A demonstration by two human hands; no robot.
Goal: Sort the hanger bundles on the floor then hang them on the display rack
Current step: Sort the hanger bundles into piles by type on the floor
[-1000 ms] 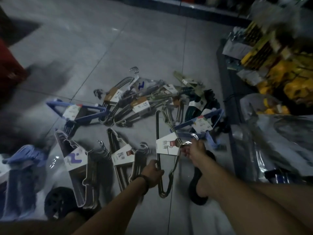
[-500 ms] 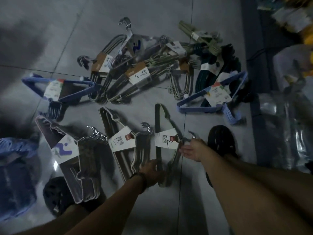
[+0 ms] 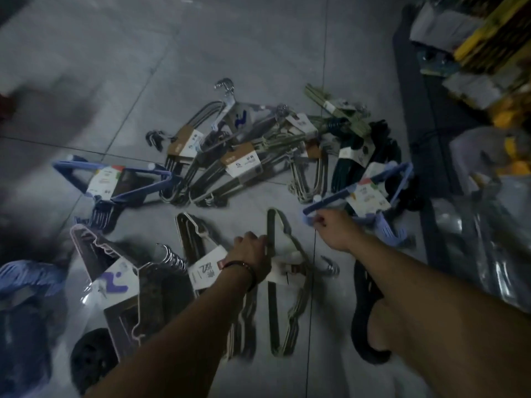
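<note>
**Now the right hand leaves the olive bundle for the blue one**

Half a second ago both hands were on the olive hanger bundle [image 3: 275,311]: the left low on its straight bar, the right at its metal hook [image 3: 330,268]. Now the right hand [image 3: 330,229] has let go of that hook, which lies bare on the floor [image 3: 201,67] just below and behind it. It has reached up and outward to the blue hanger bundle [image 3: 365,196]. Its fingertips are curled on the bundle's near corner in what looks like a pinch, though blur keeps me from being certain.

The left hand [image 3: 250,249] has slid further up the olive bar and has its fingers wrapped around it. Its wrist crosses the label of the cream bundle [image 3: 205,272], which lies just inside that grip.

The olive bundle lies flat, stretching from the left grip back toward the person. The blue bundle runs away from the right grip, up and outward, and rests partly on dark green hangers. Beyond both grips is the unsorted heap [image 3: 238,165], and a second blue bundle [image 3: 115,182] lies well outside the left hand.

I judge the olive bundle to be placed in its row, with sorting moving on to the next item, probably pairing the two blue bundles. Every bundle is on the floor, so hanging has not begun.
</note>
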